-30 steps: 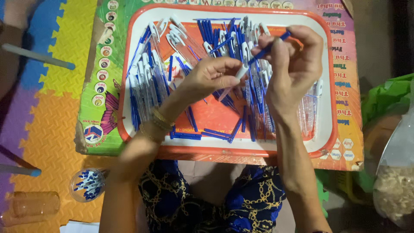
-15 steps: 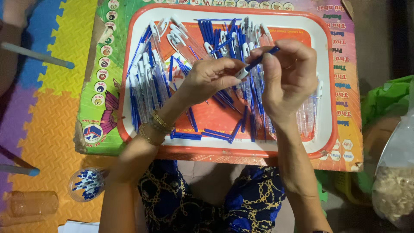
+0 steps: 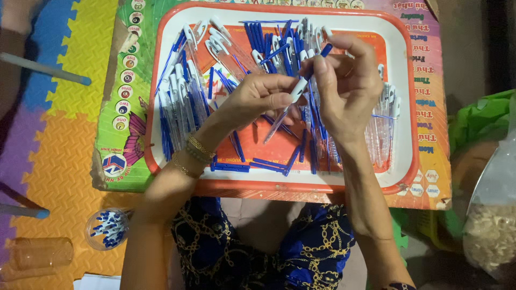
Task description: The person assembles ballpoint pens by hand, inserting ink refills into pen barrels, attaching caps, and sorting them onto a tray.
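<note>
Both hands meet over an orange and white tray (image 3: 406, 134) full of blue and clear pen parts. My left hand (image 3: 258, 99) pinches the lower, clear barrel end of a pen (image 3: 299, 87). My right hand (image 3: 346, 88) grips the same pen at its upper end, fingers on the white sleeve and blue tip. The pen tilts up to the right, held a little above the tray. Several loose blue refills (image 3: 231, 167) lie under my left wrist. Clear capped barrels (image 3: 382, 134) lie in a row at the tray's right side.
The tray rests on a colourful printed board (image 3: 121, 123) over foam floor mats (image 3: 64, 161). A small clear cup of blue pieces (image 3: 107, 229) and an empty plastic cup (image 3: 40, 252) stand at lower left. A clear bag of pale pieces (image 3: 492, 236) sits at the right.
The pen has come lower and nearer to my left hand. My right fingers have curled over its upper end, and the two hands have drawn closer together.
</note>
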